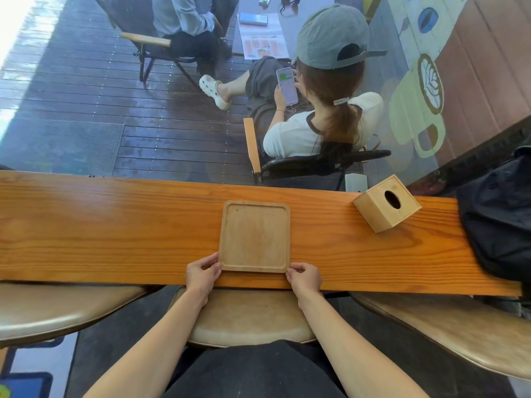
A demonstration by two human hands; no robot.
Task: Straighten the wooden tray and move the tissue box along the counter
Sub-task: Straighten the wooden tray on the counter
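A square wooden tray with a raised rim lies flat in the middle of the long wooden counter, its sides nearly parallel to the counter's edges. My left hand pinches its near left corner and my right hand pinches its near right corner. A cube-shaped wooden tissue box with an oval hole on top stands to the right near the counter's far edge, turned at an angle. No tissue shows in the hole.
A black bag rests on the counter's right end, close to the tissue box. Tan stool seats sit below the near edge. Beyond a window, a person in a cap sits using a phone.
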